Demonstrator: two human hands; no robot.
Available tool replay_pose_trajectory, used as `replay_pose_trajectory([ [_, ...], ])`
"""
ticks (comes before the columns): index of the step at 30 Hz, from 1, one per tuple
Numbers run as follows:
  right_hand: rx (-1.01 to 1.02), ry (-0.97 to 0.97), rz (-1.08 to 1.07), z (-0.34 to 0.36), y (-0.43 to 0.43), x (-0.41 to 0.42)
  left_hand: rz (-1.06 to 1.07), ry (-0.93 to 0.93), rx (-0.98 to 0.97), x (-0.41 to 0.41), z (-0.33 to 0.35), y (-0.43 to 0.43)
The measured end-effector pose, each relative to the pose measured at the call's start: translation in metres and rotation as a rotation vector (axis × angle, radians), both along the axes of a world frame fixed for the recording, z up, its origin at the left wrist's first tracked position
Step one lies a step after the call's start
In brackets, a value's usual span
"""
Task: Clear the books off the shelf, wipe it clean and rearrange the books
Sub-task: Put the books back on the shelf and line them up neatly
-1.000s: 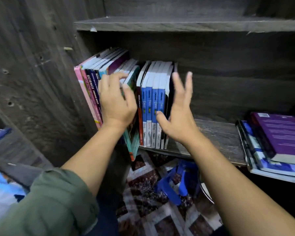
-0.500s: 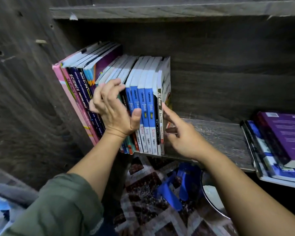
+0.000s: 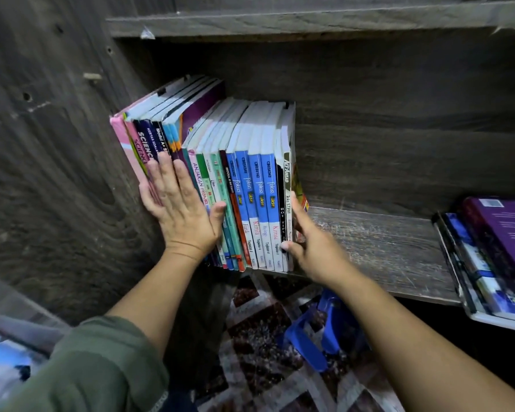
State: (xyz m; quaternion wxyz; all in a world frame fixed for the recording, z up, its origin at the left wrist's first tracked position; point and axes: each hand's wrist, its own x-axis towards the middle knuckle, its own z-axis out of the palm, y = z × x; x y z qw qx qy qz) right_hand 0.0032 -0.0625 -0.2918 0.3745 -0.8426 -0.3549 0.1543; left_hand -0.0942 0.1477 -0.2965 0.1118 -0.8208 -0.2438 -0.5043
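A row of books (image 3: 250,179) stands upright at the left end of the dark wooden shelf (image 3: 378,248), leaning against the side wall. My left hand (image 3: 180,209) lies flat with straight fingers on the spines of the leftmost pink and dark blue books, thumb spread toward the green ones. My right hand (image 3: 312,245) is at the row's right end: its thumb presses the spine of the last book, its fingers reach behind the outer cover and are partly hidden.
A flat stack of books (image 3: 494,257) with a purple one on top overhangs the shelf's right end. Another shelf board (image 3: 309,19) runs above. Below, a blue plastic object (image 3: 315,334) stands on a patterned floor mat (image 3: 256,337).
My left hand has flattened from curled over the book tops to pressing the spines lower down. The right hand has slid to the row's last book. The books now stand tighter and more upright.
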Motion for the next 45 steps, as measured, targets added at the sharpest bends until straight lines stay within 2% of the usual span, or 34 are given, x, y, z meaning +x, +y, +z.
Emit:
replay_pose_trajectory([
  [6,-0.008,-0.092,-0.053,-0.004,0.003,-0.009,-0.127,-0.113,-0.079,-0.006,0.045,-0.054],
  [9,0.018,-0.073,-0.052,-0.006,0.002,-0.007,-0.192,0.013,-0.137,-0.004,0.073,-0.085],
  [13,-0.035,0.051,0.07,0.007,-0.013,0.016,-0.238,0.274,-0.103,0.0,0.082,-0.112],
  [17,-0.14,-0.041,0.083,0.013,-0.022,0.02,-0.156,0.356,-0.137,0.01,0.089,-0.126],
  [21,-0.174,-0.029,0.078,0.014,-0.027,0.024,-0.157,0.294,-0.175,0.015,0.095,-0.133],
  [26,-0.122,-0.024,0.006,0.014,-0.034,0.035,-0.169,0.102,-0.254,0.004,0.108,-0.154],
  [29,-0.05,-0.028,-0.01,0.015,-0.035,0.037,-0.115,0.236,-0.381,-0.01,0.112,-0.174],
  [33,0.113,-0.056,-0.026,0.027,-0.035,0.026,0.004,0.43,-0.452,-0.015,0.108,-0.181],
  [37,0.329,-0.253,-0.025,0.055,-0.028,0.008,-0.012,0.5,-0.484,-0.035,0.115,-0.169],
  [39,0.327,-0.383,-0.012,0.073,-0.022,-0.003,-0.016,0.492,-0.451,-0.056,0.128,-0.161],
  [43,0.077,-0.745,-0.032,0.107,0.007,-0.03,0.06,0.6,-0.387,-0.101,0.146,-0.158],
  [45,-0.074,-0.842,-0.01,0.114,0.026,-0.038,0.094,0.65,-0.392,-0.118,0.148,-0.162],
])
